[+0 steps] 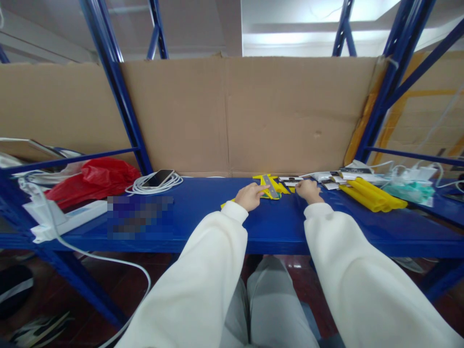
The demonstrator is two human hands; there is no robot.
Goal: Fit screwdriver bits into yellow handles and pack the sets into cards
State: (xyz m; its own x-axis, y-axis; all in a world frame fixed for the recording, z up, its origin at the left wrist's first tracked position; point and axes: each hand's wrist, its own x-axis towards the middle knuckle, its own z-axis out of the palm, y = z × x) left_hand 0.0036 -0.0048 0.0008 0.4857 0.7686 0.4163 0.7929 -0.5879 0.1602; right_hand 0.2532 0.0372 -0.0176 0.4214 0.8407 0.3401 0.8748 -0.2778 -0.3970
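Observation:
My left hand is at a flat yellow piece with a grey strip on the blue shelf. Its index finger stretches over the piece while the other fingers curl in at the near edge. A bit of yellow also shows left of that wrist. To the right, my right hand is closed with the fingers curled down; whatever they pinch is hidden. Just behind it lie small black-and-white packets. Several yellow rolled sleeves rest further right.
A phone sits on a coiled white cable at the left. Beyond are a red plastic bag and a white power strip. Cardboard walls the back between blue posts. Cables and a green bag lie far right.

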